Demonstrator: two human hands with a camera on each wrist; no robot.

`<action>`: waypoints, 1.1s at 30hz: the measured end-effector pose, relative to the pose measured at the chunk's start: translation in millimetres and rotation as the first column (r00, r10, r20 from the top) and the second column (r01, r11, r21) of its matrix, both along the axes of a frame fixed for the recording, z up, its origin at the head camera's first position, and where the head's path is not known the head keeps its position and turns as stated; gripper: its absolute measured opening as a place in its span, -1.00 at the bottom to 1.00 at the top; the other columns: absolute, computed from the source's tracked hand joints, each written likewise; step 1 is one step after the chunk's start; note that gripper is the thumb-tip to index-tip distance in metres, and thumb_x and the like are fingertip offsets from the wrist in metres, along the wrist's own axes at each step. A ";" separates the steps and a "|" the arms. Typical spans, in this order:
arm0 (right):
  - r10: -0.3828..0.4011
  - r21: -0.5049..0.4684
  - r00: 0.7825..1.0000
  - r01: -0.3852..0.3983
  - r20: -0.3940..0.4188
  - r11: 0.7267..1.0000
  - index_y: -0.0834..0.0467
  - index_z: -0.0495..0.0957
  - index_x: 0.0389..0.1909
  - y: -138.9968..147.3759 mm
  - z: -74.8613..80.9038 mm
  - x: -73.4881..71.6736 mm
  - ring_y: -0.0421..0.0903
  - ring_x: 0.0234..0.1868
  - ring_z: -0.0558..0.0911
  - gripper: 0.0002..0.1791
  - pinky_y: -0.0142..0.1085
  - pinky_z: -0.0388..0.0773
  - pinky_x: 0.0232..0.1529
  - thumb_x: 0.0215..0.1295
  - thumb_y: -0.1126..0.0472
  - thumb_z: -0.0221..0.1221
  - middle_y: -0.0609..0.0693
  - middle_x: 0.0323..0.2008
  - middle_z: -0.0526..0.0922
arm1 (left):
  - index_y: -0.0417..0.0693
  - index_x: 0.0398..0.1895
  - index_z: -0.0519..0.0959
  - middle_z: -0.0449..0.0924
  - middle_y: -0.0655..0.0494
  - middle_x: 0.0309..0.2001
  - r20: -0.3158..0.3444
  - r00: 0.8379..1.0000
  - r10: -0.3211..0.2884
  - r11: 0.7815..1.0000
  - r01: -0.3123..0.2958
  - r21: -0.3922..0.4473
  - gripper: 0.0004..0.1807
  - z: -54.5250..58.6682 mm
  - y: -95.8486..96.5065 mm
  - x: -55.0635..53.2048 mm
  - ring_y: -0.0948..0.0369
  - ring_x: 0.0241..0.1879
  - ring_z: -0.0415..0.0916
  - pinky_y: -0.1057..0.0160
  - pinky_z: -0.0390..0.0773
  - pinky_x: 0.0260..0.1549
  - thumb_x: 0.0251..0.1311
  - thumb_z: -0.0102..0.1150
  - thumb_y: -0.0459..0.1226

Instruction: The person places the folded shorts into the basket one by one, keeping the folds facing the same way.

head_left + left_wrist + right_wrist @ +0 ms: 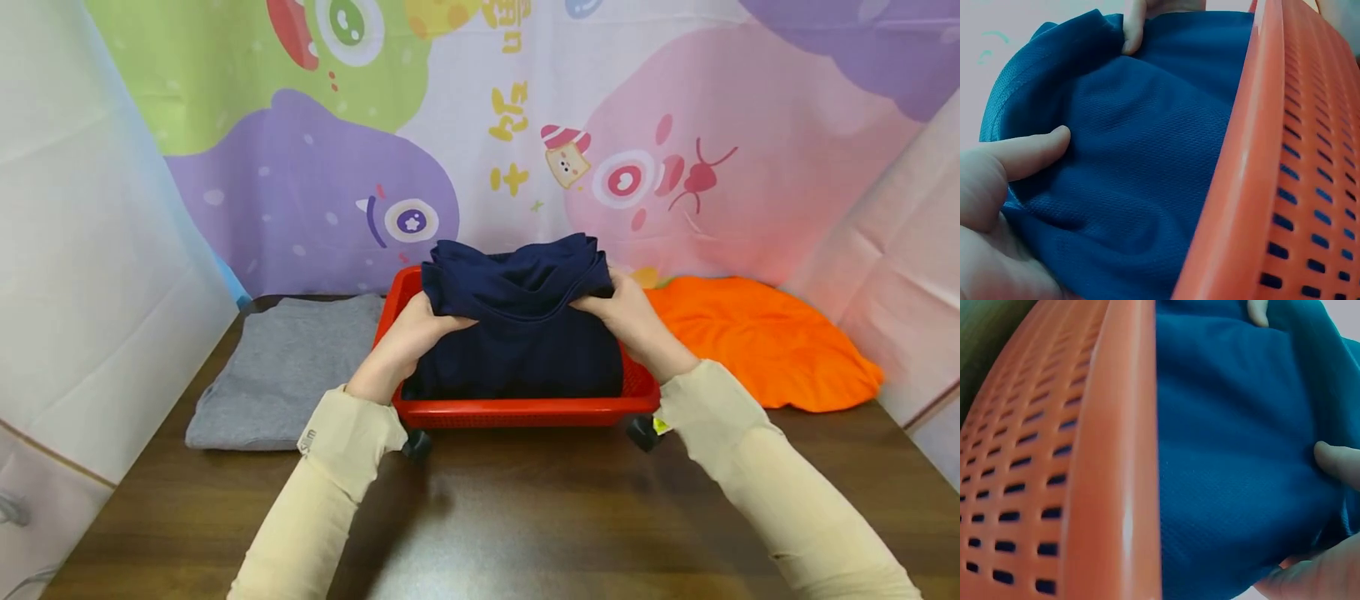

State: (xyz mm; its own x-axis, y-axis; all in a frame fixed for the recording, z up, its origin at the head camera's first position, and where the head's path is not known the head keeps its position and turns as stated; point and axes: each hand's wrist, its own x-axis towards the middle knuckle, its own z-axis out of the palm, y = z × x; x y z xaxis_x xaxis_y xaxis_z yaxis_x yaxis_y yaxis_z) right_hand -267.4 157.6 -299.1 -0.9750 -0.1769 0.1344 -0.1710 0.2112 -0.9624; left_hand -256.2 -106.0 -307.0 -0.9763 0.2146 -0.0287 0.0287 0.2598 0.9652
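Observation:
A dark navy garment, bunched at its top, stands partly inside a red plastic basket. My left hand grips its left edge, thumb lying on the near face and the other fingers behind the cloth. On the opposite edge my right hand pinches the fabric in the same way. In the left wrist view the thumb presses the textured navy cloth beside the basket's slotted wall. The right wrist view has the thumb and lower fingers around the cloth's edge, with the basket rim close by.
A folded grey cloth lies on the wooden table left of the basket. To the right lies an orange cloth. Behind stands a printed cartoon curtain, with pale side panels at both sides.

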 end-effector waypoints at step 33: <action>0.001 0.206 0.892 -0.105 0.452 0.973 0.17 -0.13 0.40 -6.1 -0.8 -71.7 0.13 0.25 0.23 -0.11 0.03 0.14 0.27 0.21 -0.13 0.08 0.15 0.33 0.11 | -0.06 0.29 0.19 0.32 0.01 0.20 0.433 0.901 -0.011 1.000 0.006 0.012 -0.32 4.3 0.7 -64.5 0.10 0.08 0.35 0.13 0.30 0.17 0.24 -0.18 0.15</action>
